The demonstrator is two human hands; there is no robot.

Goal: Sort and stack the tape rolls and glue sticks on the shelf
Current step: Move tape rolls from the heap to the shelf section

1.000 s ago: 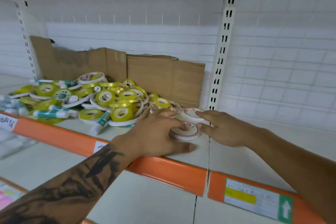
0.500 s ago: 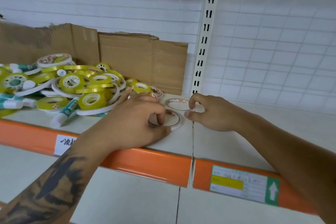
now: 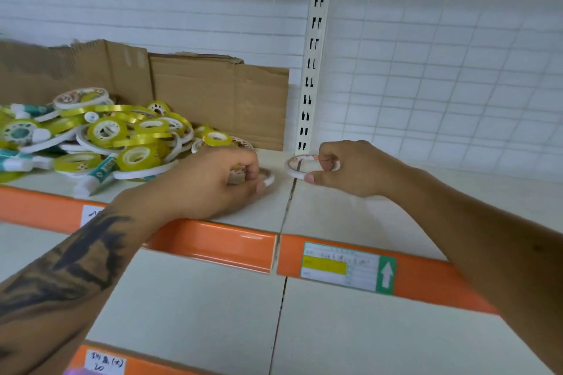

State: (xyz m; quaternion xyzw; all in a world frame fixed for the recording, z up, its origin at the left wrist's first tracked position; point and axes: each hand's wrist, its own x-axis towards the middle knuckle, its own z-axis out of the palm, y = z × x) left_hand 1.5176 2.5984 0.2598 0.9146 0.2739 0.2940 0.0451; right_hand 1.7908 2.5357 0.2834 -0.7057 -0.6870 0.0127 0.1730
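Two white rolls are in your hands: your right hand (image 3: 344, 169) pinches one roll (image 3: 300, 165) just above the shelf (image 3: 350, 216), over the seam, and your left hand (image 3: 213, 183) grips another roll (image 3: 266, 176) lying flat beside it. Set one squarely on the other, rims aligned, so the stack sits level. Both are thin, wide white rings. The mixed pile (image 3: 100, 137) lies left.

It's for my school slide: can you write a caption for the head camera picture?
Two hands, left hand and right hand, each grip a white tape roll beside the pile.
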